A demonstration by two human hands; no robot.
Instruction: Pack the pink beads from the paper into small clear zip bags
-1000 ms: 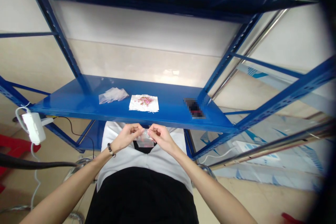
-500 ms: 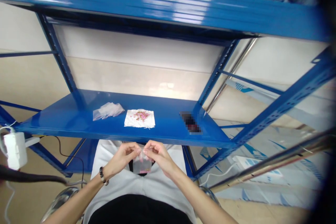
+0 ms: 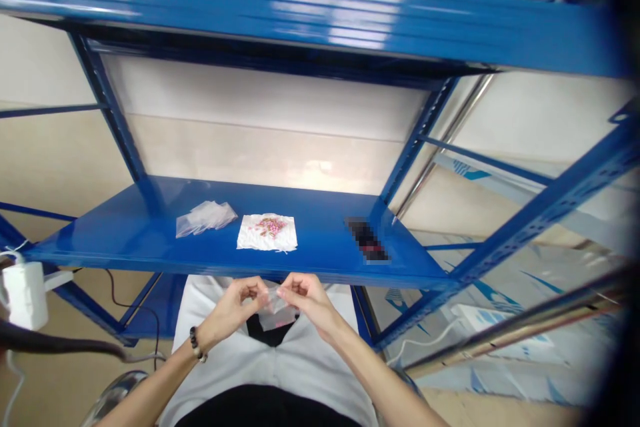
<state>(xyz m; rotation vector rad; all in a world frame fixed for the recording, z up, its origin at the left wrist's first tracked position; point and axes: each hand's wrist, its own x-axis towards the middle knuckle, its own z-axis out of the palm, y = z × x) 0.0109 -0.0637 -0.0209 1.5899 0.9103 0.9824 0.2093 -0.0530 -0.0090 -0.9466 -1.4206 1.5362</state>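
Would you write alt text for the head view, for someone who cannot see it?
Left hand and right hand pinch a clear plastic bag before a blue shelf bearing translucent bags, pink pieces on white paper, and a pixelated object.

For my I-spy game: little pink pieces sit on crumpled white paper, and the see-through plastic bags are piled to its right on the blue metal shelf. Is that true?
Not quite: the head view shows the see-through plastic bags piled left of the crumpled white paper. The little pink pieces do sit on that paper, and the bags are on the blue metal shelf.
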